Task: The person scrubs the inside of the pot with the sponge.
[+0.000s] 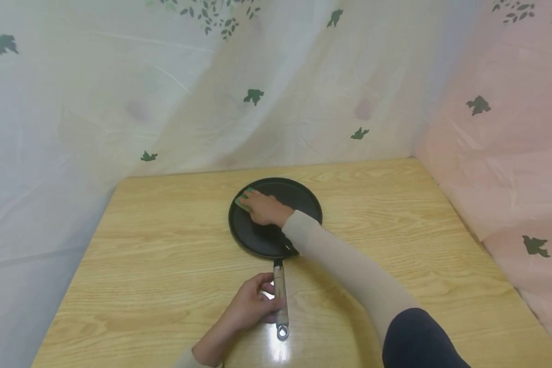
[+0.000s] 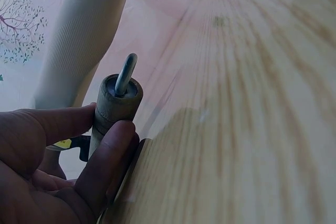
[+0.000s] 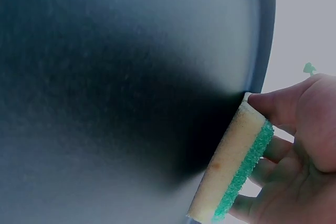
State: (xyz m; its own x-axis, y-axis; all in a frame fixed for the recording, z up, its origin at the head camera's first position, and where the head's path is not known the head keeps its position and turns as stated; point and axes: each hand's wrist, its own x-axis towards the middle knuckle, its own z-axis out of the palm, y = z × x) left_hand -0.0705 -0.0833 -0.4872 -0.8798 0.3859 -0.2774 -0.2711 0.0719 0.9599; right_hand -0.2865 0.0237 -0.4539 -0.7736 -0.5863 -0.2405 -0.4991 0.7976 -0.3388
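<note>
A round, flat black frying pan point(image 1: 299, 197) lies on the table with its wood-covered handle point(image 1: 280, 281) towards me. My left hand point(image 1: 250, 305) holds this handle between thumb and fingers, near the metal hanging ring point(image 1: 282, 332) at its end. In the left wrist view the handle point(image 2: 116, 103) sits a little above the tabletop. My right hand point(image 1: 264, 207) pinches a sponge point(image 3: 226, 166) with a cream body and a green scouring layer. Its cream face is against the pan's inner surface by the far left rim, green side outward under the fingers.
The pan rests on a light wood-grain table point(image 1: 165, 245). Behind it hangs a pale curtain point(image 1: 294, 117) printed with green birds and leaves, and a pinkish curtain point(image 1: 510, 163) borders the right side. My right sleeve point(image 1: 349, 266) crosses over the pan's right edge.
</note>
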